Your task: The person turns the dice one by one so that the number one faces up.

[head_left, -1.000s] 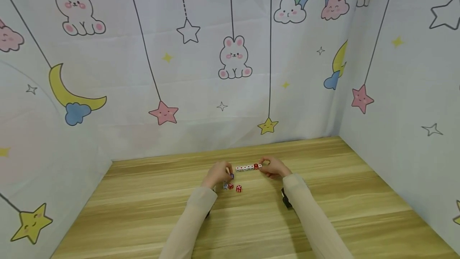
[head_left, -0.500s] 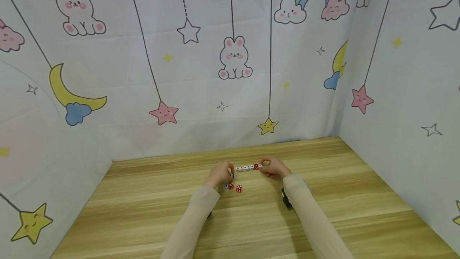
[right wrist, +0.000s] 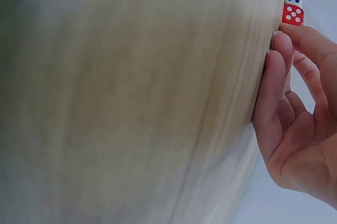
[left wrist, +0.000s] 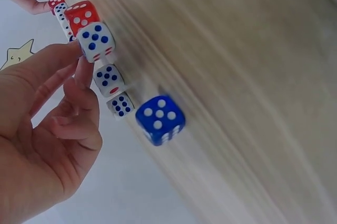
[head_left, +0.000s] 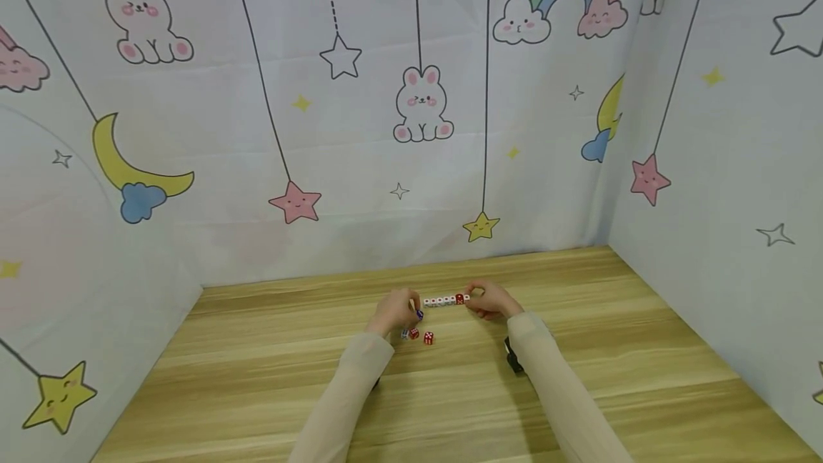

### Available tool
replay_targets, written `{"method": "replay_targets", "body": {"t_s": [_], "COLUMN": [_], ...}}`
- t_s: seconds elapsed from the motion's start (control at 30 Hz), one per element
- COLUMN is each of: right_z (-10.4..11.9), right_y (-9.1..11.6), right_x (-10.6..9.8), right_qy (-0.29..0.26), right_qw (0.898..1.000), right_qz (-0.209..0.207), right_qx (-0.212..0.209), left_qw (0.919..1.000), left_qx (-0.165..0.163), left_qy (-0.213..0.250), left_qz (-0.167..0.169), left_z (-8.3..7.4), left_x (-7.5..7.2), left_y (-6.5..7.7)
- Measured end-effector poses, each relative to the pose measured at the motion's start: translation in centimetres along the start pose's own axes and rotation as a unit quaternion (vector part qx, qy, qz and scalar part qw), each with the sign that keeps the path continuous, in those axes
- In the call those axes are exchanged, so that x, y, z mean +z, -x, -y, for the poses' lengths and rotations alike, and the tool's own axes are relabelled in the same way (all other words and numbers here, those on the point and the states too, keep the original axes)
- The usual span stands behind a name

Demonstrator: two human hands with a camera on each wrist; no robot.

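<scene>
Near the left end of a row of dice (head_left: 440, 301), my left hand (head_left: 395, 311) pinches a dark blue die (head_left: 420, 315) between thumb and fingertips; in the left wrist view a white die (left wrist: 96, 42) nearly hides that spot. At the row's right end, my right hand (head_left: 491, 300) holds a white die (head_left: 467, 299) with curled fingers, beside a red die (head_left: 459, 299) in the row. The right wrist view shows the red die (right wrist: 293, 15) right above a fingertip, the end die hidden behind the fingers.
Two loose red dice (head_left: 429, 338) and a pale die (head_left: 404, 334) lie in front of my left hand. Another blue die (left wrist: 160, 120) and more white dice (left wrist: 109, 80) show in the left wrist view. A printed cloth wall (head_left: 360, 241) backs the wooden table (head_left: 257, 377).
My left hand has shifted slightly right towards the row, and the blue die at its fingertips has moved with it. The right hand keeps its place at the row's end.
</scene>
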State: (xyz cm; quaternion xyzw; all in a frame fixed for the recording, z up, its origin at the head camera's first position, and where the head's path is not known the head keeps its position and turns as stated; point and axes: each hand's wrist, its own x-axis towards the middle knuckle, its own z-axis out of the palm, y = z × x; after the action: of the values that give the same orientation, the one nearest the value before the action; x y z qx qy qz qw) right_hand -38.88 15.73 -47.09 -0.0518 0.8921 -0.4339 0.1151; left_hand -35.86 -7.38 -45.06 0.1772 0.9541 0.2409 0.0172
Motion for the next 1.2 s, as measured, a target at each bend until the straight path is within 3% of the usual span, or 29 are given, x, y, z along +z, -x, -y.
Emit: {"method": "replay_targets", "body": {"t_s": [0.5,0.87,1.2], "right_z": [0.00,-0.14,-0.08], "right_y": [0.06,-0.09,0.07], "right_x": [-0.11,0.00,-0.05], "right_qy": [-0.003,-0.002,-0.006], "right_qw": [1.000,1.000,1.000], "right_qz": [-0.001,0.001,0.001], "right_qx": [0.004,0.004,0.007], "left_qw": [0.9998,0.9999,0.9992], "left_qx": [0.009,0.001,0.005], "left_qy": [-0.012,-0.010,-0.039], "left_qz": [-0.009,0.004,0.007], "left_z": [0.18,0.05,0.07], "left_x": [0.28,0.30,0.05], "left_y": [-0.11,-0.17,-0.18]}}
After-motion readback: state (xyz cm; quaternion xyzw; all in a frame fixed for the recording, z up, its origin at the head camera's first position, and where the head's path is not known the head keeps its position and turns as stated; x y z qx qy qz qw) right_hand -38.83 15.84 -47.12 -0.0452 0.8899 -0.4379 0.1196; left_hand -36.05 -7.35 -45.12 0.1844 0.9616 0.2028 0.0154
